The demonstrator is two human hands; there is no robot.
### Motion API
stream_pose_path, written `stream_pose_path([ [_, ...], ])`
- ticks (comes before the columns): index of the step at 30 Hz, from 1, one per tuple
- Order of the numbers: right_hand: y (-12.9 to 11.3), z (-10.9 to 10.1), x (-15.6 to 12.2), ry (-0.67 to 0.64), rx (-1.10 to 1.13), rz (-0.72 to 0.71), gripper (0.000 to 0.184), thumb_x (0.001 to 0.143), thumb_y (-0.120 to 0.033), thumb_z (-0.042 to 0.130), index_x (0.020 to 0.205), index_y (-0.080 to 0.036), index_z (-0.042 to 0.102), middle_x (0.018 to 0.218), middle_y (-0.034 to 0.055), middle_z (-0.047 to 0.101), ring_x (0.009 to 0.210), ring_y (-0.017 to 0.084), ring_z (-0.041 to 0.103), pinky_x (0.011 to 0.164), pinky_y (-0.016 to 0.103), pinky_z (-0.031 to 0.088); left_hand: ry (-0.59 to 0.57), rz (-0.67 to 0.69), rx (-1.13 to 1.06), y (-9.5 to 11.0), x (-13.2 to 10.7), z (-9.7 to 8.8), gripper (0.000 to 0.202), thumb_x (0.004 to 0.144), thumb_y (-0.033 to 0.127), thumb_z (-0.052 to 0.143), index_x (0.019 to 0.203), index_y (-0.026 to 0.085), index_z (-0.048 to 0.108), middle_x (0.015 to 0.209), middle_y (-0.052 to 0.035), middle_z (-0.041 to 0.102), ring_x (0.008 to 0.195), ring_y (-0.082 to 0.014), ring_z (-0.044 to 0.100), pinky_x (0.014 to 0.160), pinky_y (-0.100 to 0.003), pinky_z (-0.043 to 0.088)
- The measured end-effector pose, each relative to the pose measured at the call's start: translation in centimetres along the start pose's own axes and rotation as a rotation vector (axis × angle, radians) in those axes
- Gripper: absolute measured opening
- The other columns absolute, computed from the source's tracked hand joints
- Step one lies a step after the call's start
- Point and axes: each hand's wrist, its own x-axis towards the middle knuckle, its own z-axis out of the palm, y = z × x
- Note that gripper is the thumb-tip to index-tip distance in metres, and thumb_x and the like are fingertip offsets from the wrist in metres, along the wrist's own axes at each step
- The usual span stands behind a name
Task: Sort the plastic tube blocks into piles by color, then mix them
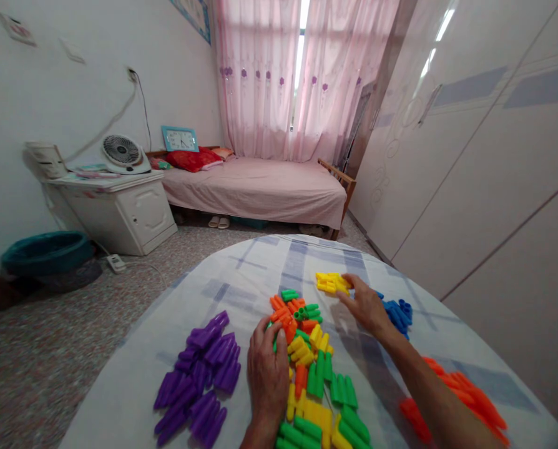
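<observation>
My left hand point(268, 368) rests at the left side of a mixed pile of plastic building pieces, fingers apart and curved over its edge. Near its fingertips lie orange pieces point(287, 324) and green pieces point(311, 312); yellow pieces point(301, 351) sit further right in the same pile. My right hand point(366, 304) reaches to a small group of yellow pieces point(330, 283) at the far side of the table, thumb and fingers spread at its right edge. Whether a piece is under those fingers is hard to see. Left of my left hand lie purple pieces point(199, 374).
Blue pieces point(397, 315) lie just right of my right hand, and red-orange pieces point(466, 396) are partly hidden behind my right forearm. A checked cloth covers the round table point(133, 380). Beyond are a bed point(260, 184), a white cabinet point(143, 212) and a wardrobe point(447, 156).
</observation>
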Motion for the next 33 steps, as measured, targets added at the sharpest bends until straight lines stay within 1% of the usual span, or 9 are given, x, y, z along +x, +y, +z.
stream_pose_path([
  [4,-0.4,1.0,5.5,0.008,-0.14,0.115,0.042,0.086,-0.034,0.049,0.124,-0.017,0.05,0.118,0.0104,0.062,0.106,0.025,0.057,0.09,0.036,0.041,0.001,-0.017,0.002,0.1,-0.1,0.0,0.033,0.091,0.034,0.039,0.105,0.021,0.065,0.124,-0.0084,0.057,0.117,-0.0231,0.052,0.101,-0.044,0.042],
  [7,-0.4,2.8,7.7,-0.007,-0.149,0.164,0.043,0.087,-0.034,0.047,0.127,-0.017,0.05,0.121,0.0122,0.061,0.11,0.028,0.055,0.091,0.041,0.04,0.008,-0.019,0.011,0.1,-0.2,0.0,0.032,0.091,0.033,0.04,0.105,0.022,0.066,0.125,-0.0078,0.057,0.118,-0.023,0.052,0.101,-0.044,0.043],
  [11,-0.1,4.6,8.3,-0.083,-0.139,0.181,0.037,0.09,-0.035,0.044,0.121,-0.021,0.057,0.119,0.0112,0.062,0.11,0.029,0.055,0.09,0.045,0.041,0.006,-0.019,0.02,0.2,-0.2,0.0,0.032,0.091,0.033,0.039,0.106,0.021,0.066,0.125,-0.0087,0.057,0.118,-0.0227,0.052,0.101,-0.044,0.043],
  [15,-0.6,4.1,7.4,-0.08,-0.101,0.144,0.038,0.092,-0.038,0.039,0.119,-0.02,0.059,0.123,0.0125,0.06,0.115,0.03,0.052,0.091,0.049,0.041,0.015,-0.004,0.018,0.3,-0.2,0.0,0.031,0.091,0.033,0.04,0.104,0.022,0.066,0.124,-0.0084,0.058,0.117,-0.0225,0.053,0.1,-0.043,0.044],
  [18,-1.6,2.6,4.5,-0.006,-0.072,0.095,0.042,0.094,-0.037,0.033,0.127,-0.02,0.053,0.132,0.0113,0.053,0.123,0.026,0.045,0.098,0.045,0.038,0.02,-0.002,0.014,0.2,-0.1,0.1,0.031,0.091,0.033,0.04,0.105,0.022,0.066,0.123,-0.0081,0.058,0.116,-0.0225,0.053,0.1,-0.043,0.044],
  [22,-2.6,0.8,-3.8,0.093,0.222,-0.015,0.042,0.093,-0.04,0.032,0.118,-0.019,0.057,0.124,0.0084,0.059,0.119,0.021,0.049,0.105,0.038,0.035,0.014,0.033,-0.005,0.0,0.0,0.1,0.032,0.092,0.032,0.039,0.109,0.02,0.063,0.124,-0.0084,0.059,0.117,-0.0222,0.053,0.101,-0.043,0.042],
  [27,-2.8,0.7,-13.8,0.105,0.506,0.227,0.046,0.089,-0.05,0.035,0.114,-0.022,0.06,0.121,0.0072,0.06,0.115,0.022,0.054,0.099,0.037,0.041,-0.014,0.08,0.019,-0.5,0.2,0.3,0.035,0.092,0.033,0.037,0.116,0.02,0.06,0.128,-0.0083,0.057,0.121,-0.0227,0.05,0.105,-0.044,0.039],
  [30,-2.6,1.5,-16.0,0.155,0.563,0.311,0.046,0.087,-0.05,0.035,0.111,-0.021,0.061,0.116,0.0078,0.062,0.111,0.023,0.056,0.098,0.039,0.042,-0.021,0.102,0.047,-0.8,0.4,0.5,0.036,0.092,0.034,0.036,0.115,0.019,0.06,0.127,-0.0093,0.058,0.12,-0.0237,0.05,0.104,-0.044,0.039],
  [33,-2.4,2.4,-16.3,0.189,0.568,0.283,0.045,0.087,-0.048,0.034,0.105,-0.019,0.063,0.111,0.0095,0.063,0.108,0.024,0.056,0.098,0.04,0.041,-0.012,0.123,0.065,-1.0,0.5,0.5,0.035,0.091,0.034,0.036,0.111,0.018,0.061,0.122,-0.0096,0.06,0.116,-0.0238,0.052,0.103,-0.043,0.04],
])
